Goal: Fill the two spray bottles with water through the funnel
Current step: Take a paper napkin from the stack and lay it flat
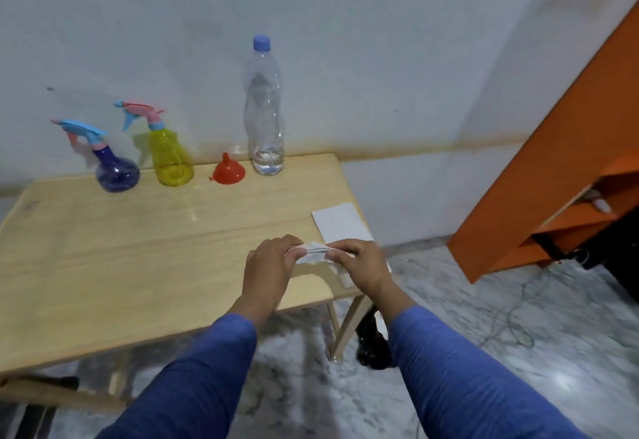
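Observation:
A blue spray bottle [116, 169] and a yellow spray bottle [171, 155], both with their trigger heads on, stand at the back of the wooden table [138, 238]. A red funnel [228, 170] lies mouth-down to their right. Beside it stands a tall clear water bottle [264, 110] with a blue cap and a little water at its bottom. Near the table's front right corner, my left hand [269, 265] and my right hand [359, 262] pinch the two ends of a folded white tissue [313, 252], held just above the tabletop.
A flat white tissue [340, 222] lies at the table's right edge. An orange shelf unit [560, 169] leans at the right, with cables on the marble floor [518, 328]. A dark object [373, 345] sits by the table leg. The wall runs right behind the bottles.

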Action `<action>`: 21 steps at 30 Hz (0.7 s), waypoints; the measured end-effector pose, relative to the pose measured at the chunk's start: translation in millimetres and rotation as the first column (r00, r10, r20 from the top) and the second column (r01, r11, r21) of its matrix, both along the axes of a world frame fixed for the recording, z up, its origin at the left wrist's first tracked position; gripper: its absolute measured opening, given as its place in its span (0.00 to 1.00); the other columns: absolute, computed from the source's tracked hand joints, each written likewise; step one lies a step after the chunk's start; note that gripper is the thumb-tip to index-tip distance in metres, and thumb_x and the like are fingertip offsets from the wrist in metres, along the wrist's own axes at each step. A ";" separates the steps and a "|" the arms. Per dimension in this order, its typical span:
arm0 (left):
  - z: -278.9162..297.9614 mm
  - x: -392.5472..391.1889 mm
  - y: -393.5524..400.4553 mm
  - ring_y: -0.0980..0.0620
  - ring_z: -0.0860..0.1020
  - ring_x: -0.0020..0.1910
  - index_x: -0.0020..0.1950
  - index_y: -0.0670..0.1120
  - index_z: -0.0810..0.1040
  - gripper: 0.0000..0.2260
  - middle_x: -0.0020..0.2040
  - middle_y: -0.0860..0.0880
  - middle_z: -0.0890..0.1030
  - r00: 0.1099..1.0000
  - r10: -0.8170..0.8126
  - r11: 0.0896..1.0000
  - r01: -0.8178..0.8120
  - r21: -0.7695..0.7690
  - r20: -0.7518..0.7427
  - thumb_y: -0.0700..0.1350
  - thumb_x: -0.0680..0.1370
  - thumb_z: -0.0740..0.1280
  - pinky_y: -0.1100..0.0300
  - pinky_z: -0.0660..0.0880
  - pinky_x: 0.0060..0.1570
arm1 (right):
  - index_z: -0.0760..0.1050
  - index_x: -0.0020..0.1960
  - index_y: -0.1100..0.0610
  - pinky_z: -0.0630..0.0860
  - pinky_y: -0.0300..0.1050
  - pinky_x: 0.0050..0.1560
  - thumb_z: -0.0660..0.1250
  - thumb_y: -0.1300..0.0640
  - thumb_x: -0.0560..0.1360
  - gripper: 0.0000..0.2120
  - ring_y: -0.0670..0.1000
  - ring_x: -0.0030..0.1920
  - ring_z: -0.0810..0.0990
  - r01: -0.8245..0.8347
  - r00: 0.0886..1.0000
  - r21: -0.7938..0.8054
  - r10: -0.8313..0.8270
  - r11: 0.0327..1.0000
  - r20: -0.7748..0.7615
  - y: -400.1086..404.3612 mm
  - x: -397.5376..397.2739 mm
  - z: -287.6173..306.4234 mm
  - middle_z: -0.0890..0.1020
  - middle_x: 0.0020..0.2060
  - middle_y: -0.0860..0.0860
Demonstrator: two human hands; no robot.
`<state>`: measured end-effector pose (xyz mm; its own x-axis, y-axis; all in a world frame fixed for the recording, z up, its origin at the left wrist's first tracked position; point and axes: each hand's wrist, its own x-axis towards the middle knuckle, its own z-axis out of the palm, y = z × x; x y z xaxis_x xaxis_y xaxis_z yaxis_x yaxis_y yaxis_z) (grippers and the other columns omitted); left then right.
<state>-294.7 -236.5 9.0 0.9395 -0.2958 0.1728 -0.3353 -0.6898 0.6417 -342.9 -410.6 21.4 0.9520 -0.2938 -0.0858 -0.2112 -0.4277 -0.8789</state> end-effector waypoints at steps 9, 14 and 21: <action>35.9 16.7 -109.5 0.52 0.75 0.45 0.46 0.51 0.82 0.04 0.43 0.53 0.81 0.963 -0.263 0.943 0.243 -0.229 -0.062 0.47 0.75 0.68 0.60 0.67 0.44 | 0.84 0.43 0.58 0.74 0.32 0.42 0.74 0.63 0.68 0.04 0.35 0.34 0.78 0.323 0.935 0.099 -0.334 0.941 0.122 -88.4 -26.0 39.7 0.83 0.35 0.46; 37.7 0.5 -176.8 0.54 0.75 0.43 0.45 0.50 0.82 0.03 0.41 0.53 0.80 0.915 -0.385 0.897 0.340 -0.283 -0.119 0.47 0.74 0.69 0.62 0.67 0.42 | 0.83 0.44 0.59 0.72 0.32 0.41 0.74 0.62 0.68 0.04 0.35 0.33 0.77 0.491 0.858 0.140 -0.505 0.860 0.096 -142.4 -53.7 33.3 0.83 0.36 0.47; -9.3 -26.3 -267.5 0.57 0.78 0.43 0.48 0.49 0.82 0.04 0.42 0.56 0.82 0.821 -0.504 0.854 0.426 -0.298 -0.270 0.45 0.75 0.68 0.70 0.67 0.39 | 0.82 0.43 0.60 0.74 0.33 0.38 0.73 0.65 0.69 0.04 0.36 0.31 0.77 0.638 0.764 0.184 -0.645 0.748 -0.024 -220.3 -96.1 -15.3 0.82 0.34 0.47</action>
<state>-321.0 -504.0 -0.4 0.7106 -0.7036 -0.0074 -0.3249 -0.3373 0.8836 -439.0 -630.9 6.1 0.5485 -0.8204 -0.1617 -0.3457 -0.0464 -0.9372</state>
